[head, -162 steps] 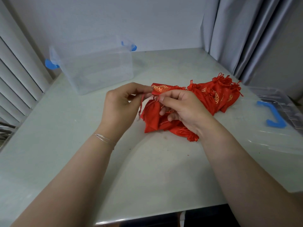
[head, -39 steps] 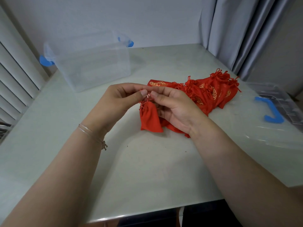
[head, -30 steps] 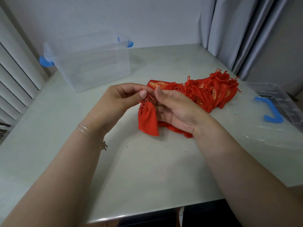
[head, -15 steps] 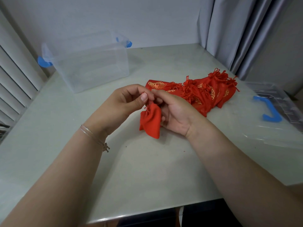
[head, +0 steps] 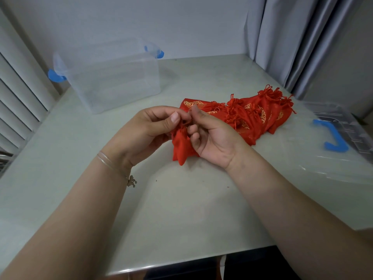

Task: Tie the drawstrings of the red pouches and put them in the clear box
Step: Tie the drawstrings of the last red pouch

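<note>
A small red pouch (head: 181,147) hangs between my hands just above the table, its neck gathered. My left hand (head: 147,132) pinches the drawstring at the pouch's top with thumb and forefinger. My right hand (head: 214,138) grips the same drawstring from the right, palm turned up, with its fingers curled against the pouch. A pile of several red pouches (head: 252,112) with gold patterns lies on the table behind my right hand. The clear box (head: 113,77) with blue latches stands open at the back left; I see nothing in it.
The clear lid (head: 343,142) with a blue handle lies at the right edge of the pale table (head: 181,209). Grey curtains hang at the back right and white slats run along the left. The table's front edge is close to me.
The pouch came out of the pile and its neck was drawn tight. Both hands moved slightly toward me with it and keep working the drawstring.
</note>
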`<state>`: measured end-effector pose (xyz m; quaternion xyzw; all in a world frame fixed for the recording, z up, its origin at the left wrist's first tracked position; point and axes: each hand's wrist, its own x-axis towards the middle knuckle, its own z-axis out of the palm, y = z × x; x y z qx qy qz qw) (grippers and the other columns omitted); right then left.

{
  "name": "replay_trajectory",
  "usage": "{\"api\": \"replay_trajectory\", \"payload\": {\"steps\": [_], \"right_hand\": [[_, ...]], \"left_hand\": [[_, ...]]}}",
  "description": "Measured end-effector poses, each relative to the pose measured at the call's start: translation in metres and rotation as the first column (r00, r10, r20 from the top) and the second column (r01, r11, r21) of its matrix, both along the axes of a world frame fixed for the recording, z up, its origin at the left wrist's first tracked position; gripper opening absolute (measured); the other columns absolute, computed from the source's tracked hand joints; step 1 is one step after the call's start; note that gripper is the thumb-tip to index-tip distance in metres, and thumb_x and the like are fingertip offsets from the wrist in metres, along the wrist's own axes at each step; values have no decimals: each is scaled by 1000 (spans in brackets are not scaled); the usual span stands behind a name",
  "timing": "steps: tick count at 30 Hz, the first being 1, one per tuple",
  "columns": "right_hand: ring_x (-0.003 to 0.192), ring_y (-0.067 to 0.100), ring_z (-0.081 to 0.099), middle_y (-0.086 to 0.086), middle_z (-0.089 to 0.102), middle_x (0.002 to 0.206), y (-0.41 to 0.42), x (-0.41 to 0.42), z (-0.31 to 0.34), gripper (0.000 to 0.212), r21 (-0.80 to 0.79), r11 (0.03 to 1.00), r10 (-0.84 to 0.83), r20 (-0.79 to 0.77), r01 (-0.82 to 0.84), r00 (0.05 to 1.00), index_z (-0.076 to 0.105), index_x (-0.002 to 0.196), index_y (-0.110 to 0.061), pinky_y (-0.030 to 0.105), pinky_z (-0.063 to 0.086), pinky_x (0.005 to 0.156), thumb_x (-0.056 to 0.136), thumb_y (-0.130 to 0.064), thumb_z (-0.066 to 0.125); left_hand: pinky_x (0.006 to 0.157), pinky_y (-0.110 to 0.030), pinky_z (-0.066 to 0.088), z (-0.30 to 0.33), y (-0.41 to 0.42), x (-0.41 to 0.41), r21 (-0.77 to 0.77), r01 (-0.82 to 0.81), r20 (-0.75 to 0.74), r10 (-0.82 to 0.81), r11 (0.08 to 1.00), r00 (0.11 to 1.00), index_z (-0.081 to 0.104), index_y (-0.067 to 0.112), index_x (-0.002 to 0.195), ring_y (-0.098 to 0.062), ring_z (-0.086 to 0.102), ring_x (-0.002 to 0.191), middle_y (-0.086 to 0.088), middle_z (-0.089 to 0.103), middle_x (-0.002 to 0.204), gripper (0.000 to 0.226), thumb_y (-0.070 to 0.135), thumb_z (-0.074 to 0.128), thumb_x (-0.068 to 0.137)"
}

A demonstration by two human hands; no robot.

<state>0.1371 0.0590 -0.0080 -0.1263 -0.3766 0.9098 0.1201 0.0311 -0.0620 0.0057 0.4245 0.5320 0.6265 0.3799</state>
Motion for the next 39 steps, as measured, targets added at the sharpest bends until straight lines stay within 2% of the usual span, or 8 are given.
{"api": "replay_trajectory", "payload": {"steps": [7, 12, 16, 20, 28, 31, 36, 39], "right_hand": [[33, 11, 43, -4, 38, 48, -5, -1, -3, 18, 356, 928, -114, 3, 106, 993, 51, 80, -17, 17, 33, 35, 97, -17, 48], [35, 11, 39, -7, 37, 46, -3, -1, -4, 13, 623, 768, -212, 30, 148, 977, 54, 84, -15, 18, 29, 38, 97, -17, 51], [42, 7, 33, -6, 40, 48, 4, 3, -2, 19, 814, 544, -312, -30, 204, 949, 58, 74, -16, 20, 27, 44, 92, -19, 59], [50, 15, 36, 2, 41, 54, 5, 4, -2, 19, 871, 444, -325, -60, 208, 944, 59, 72, -19, 26, 29, 49, 91, -24, 63], [65, 11, 52, -6, 53, 69, 5, 5, -9, 17, 950, 289, -172, -73, 121, 982, 54, 76, -19, 31, 45, 64, 91, -13, 59], [67, 5, 48, -6, 52, 76, 7, 6, -7, 21, 965, 234, -175, -75, 116, 982, 55, 71, -21, 21, 39, 64, 88, -11, 62], [53, 11, 56, 7, 62, 89, 10, 9, 0, 18, 860, 509, -171, 74, 24, 983, 58, 107, -15, 23, 44, 46, 98, -27, 49], [65, 15, 55, 9, 58, 84, 10, 8, -3, 19, 876, 478, -103, 124, -61, 987, 63, 102, -16, 23, 46, 57, 98, -27, 49]], "left_hand": [[60, -17, 48, 1, -2, 2, -26, 31, 53, -30, 999, 998, 78, 24, 70, -5, 54, 54, 6, 63, 61, 14, 28, 67, 62], [66, -20, 44, 2, -2, -2, -100, -78, -67, 71, 992, 995, 78, 24, 78, -12, 51, 67, 4, 63, 65, 18, 22, 60, 77], [69, -18, 46, 2, -1, -6, -128, -260, -216, 229, 957, 949, 76, 23, 87, -9, 57, 77, 5, 70, 73, 14, 22, 61, 86], [76, -23, 49, 3, -2, -6, -181, -326, -307, 261, 928, 915, 72, 19, 90, -8, 60, 76, 5, 71, 75, 15, 17, 58, 92], [82, -27, 50, 2, -2, -11, -247, -352, -219, 302, 903, 928, 73, 17, 84, -8, 66, 75, 3, 73, 77, 10, 9, 69, 81], [80, -25, 52, 2, -2, -11, -220, -342, -211, 298, 913, 931, 72, 14, 81, -9, 66, 76, 2, 72, 76, 12, 3, 70, 78], [74, -18, 51, 4, -2, -4, -106, -241, -186, 219, 965, 958, 67, 8, 84, -10, 68, 76, 2, 73, 75, 10, -1, 66, 80], [77, -23, 53, 4, -1, -2, -58, -222, -152, 211, 973, 965, 66, 8, 85, -16, 67, 76, -2, 72, 75, 9, 0, 64, 81]]}}
